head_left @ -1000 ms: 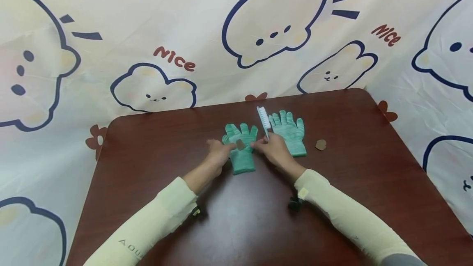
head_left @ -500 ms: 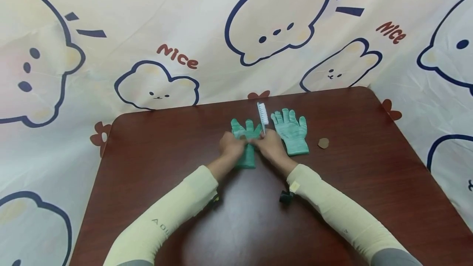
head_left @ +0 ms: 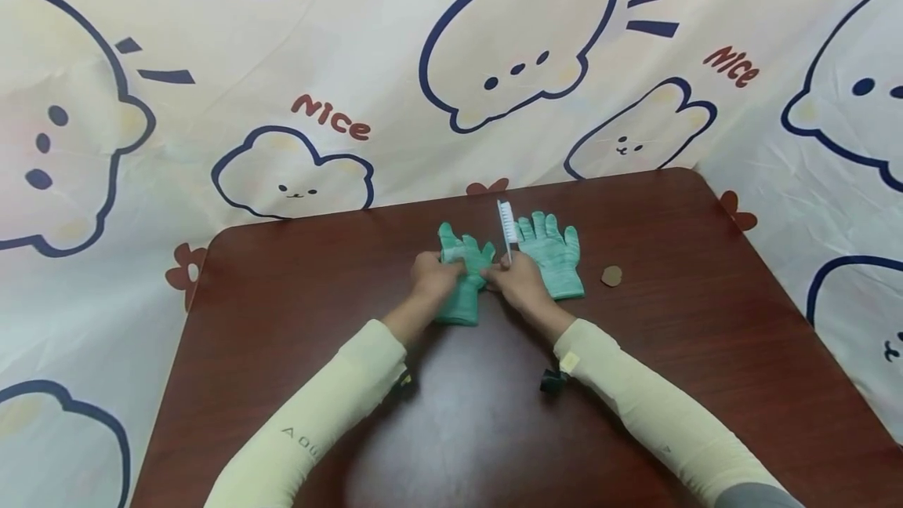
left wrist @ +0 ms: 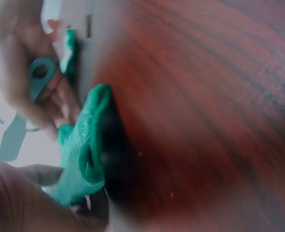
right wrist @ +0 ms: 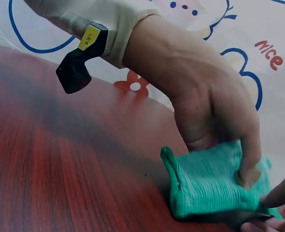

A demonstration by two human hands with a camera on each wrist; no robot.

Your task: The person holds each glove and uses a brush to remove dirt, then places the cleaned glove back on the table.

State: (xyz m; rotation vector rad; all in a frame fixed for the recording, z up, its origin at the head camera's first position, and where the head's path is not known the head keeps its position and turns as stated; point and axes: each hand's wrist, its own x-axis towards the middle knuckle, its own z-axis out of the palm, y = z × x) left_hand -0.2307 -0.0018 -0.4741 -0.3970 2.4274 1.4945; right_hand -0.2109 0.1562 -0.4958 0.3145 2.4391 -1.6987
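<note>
A green knitted glove [head_left: 460, 306] lies on the table, its fingers pointing away. My left hand [head_left: 432, 279] grips it from the left side; in the right wrist view the thumb of the left hand [right wrist: 234, 106] presses down on the glove [right wrist: 210, 183]. My right hand [head_left: 520, 282] holds a white-bristled brush [head_left: 506, 222] upright, and its fingertips reach the glove's right edge. The brush's teal handle [left wrist: 36, 84] with a hole shows in the left wrist view. A second green glove [head_left: 556, 257] lies flat just behind the right hand.
A small brown round piece [head_left: 611, 276] lies right of the second glove. The dark red-brown table [head_left: 296, 312] ends in a rounded far edge, with a cartoon-print cloth [head_left: 402, 61] hanging behind it. A black wrist camera [right wrist: 79, 63] sits on the left wrist.
My left hand has moved right onto the glove, covering most of the brown piece seen on it earlier. The glove has bunched up and shifted. My right hand keeps holding the brush.
</note>
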